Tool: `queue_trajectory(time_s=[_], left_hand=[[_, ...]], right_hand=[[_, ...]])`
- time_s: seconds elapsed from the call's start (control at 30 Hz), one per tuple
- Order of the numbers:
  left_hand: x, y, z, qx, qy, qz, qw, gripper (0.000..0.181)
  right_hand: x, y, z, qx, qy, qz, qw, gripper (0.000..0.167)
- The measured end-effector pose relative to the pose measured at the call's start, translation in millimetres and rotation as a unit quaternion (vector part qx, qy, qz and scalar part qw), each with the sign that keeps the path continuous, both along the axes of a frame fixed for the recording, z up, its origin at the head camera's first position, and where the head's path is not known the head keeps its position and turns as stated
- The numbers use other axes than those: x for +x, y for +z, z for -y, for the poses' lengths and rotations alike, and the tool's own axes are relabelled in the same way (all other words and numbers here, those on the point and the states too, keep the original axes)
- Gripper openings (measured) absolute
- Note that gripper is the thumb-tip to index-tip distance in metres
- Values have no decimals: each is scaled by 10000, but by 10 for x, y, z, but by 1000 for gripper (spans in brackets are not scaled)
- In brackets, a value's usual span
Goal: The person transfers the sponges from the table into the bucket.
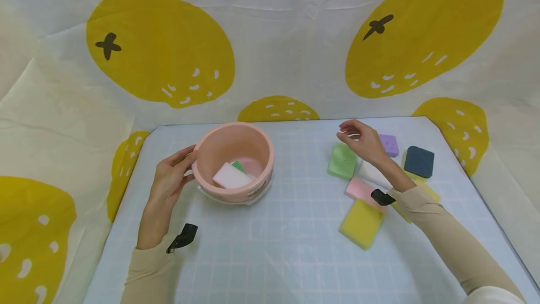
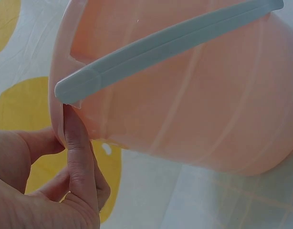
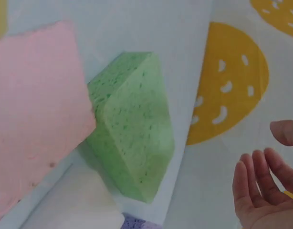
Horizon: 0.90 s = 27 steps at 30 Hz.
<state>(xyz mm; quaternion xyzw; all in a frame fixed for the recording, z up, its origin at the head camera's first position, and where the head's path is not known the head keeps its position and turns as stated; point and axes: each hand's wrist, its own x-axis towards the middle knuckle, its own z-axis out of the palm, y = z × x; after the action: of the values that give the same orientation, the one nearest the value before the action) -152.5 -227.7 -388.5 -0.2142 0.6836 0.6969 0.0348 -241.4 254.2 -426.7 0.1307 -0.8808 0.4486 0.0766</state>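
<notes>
My left hand (image 1: pixel 162 179) pinches the rim of a pink bucket (image 1: pixel 236 140) at its left side. In the left wrist view, the fingers lie under the rim, close to the pale handle (image 2: pixel 165 52). Inside the bucket rest a white sponge (image 1: pixel 232 177) and a green piece (image 1: pixel 238 166), partly covered. My right hand (image 1: pixel 364 142) hovers with loosely bent fingers and holds nothing. Nearest to it is a green sponge (image 1: pixel 342 162), with a white sponge (image 1: pixel 374 173) and a purple sponge (image 1: pixel 389 145) close by.
A pink sponge (image 1: pixel 358 190) and a yellow sponge (image 1: pixel 362 224) lie nearer on the right of the table (image 1: pixel 270 257). A dark blue sponge (image 1: pixel 419 162) sits farther right over a yellowish one. My right forearm partly hides yellow pieces (image 1: pixel 428 189). A patterned cloth (image 1: pixel 291 60) hangs behind.
</notes>
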Motion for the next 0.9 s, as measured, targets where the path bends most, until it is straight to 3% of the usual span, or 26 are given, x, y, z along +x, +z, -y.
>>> queue_trajectory(time_s=[0.23, 0.5, 0.9], left_hand=[[-8, 1, -14, -129, 38, 88, 9999, 56], [4, 7, -7, 21, 17, 9, 10000, 57], [-5, 0, -10, -78, 47, 79, 9999, 56]], right_hand=[[-33, -127, -150, 18, -168, -21, 9999, 29], [-46, -237, -304, 190, -218, 213, 9994, 32], [-56, -386, -435, 826, -290, 529, 9948, 34]])
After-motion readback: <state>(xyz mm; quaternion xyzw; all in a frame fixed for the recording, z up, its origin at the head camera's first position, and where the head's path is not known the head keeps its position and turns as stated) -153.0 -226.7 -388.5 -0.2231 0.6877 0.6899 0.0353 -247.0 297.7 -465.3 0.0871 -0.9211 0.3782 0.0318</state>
